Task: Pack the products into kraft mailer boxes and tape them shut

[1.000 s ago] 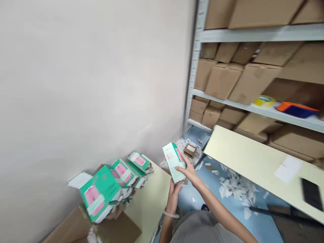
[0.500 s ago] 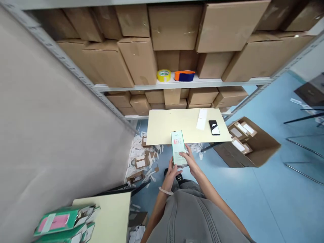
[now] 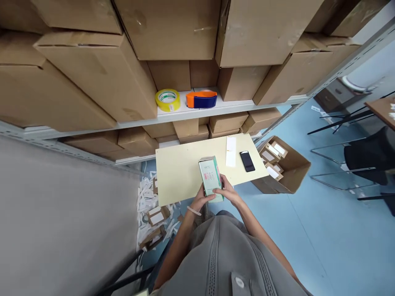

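Observation:
I hold a small green and white carton (image 3: 210, 177) upright in both hands over the near edge of a pale yellow table (image 3: 179, 168). My left hand (image 3: 201, 200) wraps its lower left side; a thin band sits on that wrist. My right hand (image 3: 227, 192) grips its lower right side, fingers curled on the front face. On the table beyond the carton lie a white paper strip (image 3: 231, 145) and a black phone (image 3: 247, 160).
A metal shelf rack (image 3: 216, 109) stacked with brown cardboard boxes stands behind the table, with a yellow tape roll (image 3: 167, 100) and an orange-blue tape dispenser (image 3: 201, 99) on it. An open cardboard box (image 3: 288, 172) sits right of the table. Paper scraps (image 3: 148, 205) litter the blue floor at left.
The view swung right from the wall and the side table's stack of green cartons to face the shelf rack. Both hands carried the carton along, now over the yellow table's edge.

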Demonstrator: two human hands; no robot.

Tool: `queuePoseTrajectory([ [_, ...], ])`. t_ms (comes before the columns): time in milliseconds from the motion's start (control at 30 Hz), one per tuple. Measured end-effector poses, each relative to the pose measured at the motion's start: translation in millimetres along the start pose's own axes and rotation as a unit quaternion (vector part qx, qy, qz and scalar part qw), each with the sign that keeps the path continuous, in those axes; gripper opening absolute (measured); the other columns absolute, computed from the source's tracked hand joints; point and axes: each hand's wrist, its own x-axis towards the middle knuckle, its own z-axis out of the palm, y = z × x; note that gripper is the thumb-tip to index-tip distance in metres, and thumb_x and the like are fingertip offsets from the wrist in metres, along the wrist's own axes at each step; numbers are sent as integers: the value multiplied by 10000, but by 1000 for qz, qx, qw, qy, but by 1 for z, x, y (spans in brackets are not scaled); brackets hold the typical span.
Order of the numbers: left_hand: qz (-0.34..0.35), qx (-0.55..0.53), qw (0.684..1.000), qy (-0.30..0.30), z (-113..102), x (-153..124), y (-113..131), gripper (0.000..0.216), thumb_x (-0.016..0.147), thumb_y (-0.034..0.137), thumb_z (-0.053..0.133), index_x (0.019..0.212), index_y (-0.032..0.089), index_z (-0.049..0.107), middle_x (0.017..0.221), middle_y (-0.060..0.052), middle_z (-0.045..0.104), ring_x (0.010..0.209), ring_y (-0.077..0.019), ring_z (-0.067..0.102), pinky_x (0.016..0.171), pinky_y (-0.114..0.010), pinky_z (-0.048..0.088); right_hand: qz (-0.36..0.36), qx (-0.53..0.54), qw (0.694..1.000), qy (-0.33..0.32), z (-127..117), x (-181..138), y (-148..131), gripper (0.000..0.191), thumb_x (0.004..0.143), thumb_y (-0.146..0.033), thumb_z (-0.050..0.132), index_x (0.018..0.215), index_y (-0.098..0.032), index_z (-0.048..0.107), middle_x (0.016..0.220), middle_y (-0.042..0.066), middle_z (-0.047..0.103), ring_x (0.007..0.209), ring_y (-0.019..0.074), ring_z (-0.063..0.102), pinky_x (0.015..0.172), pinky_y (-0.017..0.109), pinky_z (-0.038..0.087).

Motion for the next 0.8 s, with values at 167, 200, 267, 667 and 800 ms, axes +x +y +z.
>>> queuePoseTrajectory([
  [167, 11, 133, 990, -48, -32, 53, 19, 902, 576, 335, 866, 1357, 244, 423, 1339, -127, 540, 1225, -313, 533, 961, -467, 486, 32, 2, 999, 27, -6, 41, 3, 701, 571, -262, 734, 1224, -209, 484, 1222, 97, 627, 1101, 245, 599, 908, 406, 493],
  [200, 20, 157, 986, -48, -35, 60, 20, 908, 572, 329, 866, 1356, 238, 417, 1346, -131, 522, 1233, -310, 519, 953, -457, 490, 39, 13, 999, 34, -4, 47, 8, 686, 561, -271, 741, 1201, -210, 504, 1198, 92, 645, 1077, 250, 612, 886, 408, 505],
  [267, 50, 199, 978, -34, -39, 75, 18, 899, 570, 317, 863, 1346, 214, 421, 1352, -140, 493, 1253, -308, 489, 972, -448, 477, 66, 30, 996, 54, 0, 58, 20, 620, 528, -287, 751, 1113, -193, 566, 1119, 90, 683, 1017, 272, 635, 849, 425, 524],
  [667, 27, 146, 988, 40, -42, 92, 21, 807, 741, 253, 741, 1447, 169, 358, 1451, -198, 435, 1303, -329, 467, 1005, -488, 441, 35, -158, 986, 42, 3, 123, 72, 772, 549, -133, 607, 1309, -119, 474, 1231, 105, 635, 1106, 247, 594, 941, 399, 482],
  [800, 35, 160, 985, 45, -43, 80, 28, 767, 755, 318, 739, 1424, 206, 381, 1503, -184, 366, 1261, -326, 522, 993, -478, 456, 33, -219, 975, -20, -7, 138, 74, 756, 585, -68, 600, 1331, -119, 485, 1199, 88, 662, 1069, 244, 620, 908, 375, 501],
])
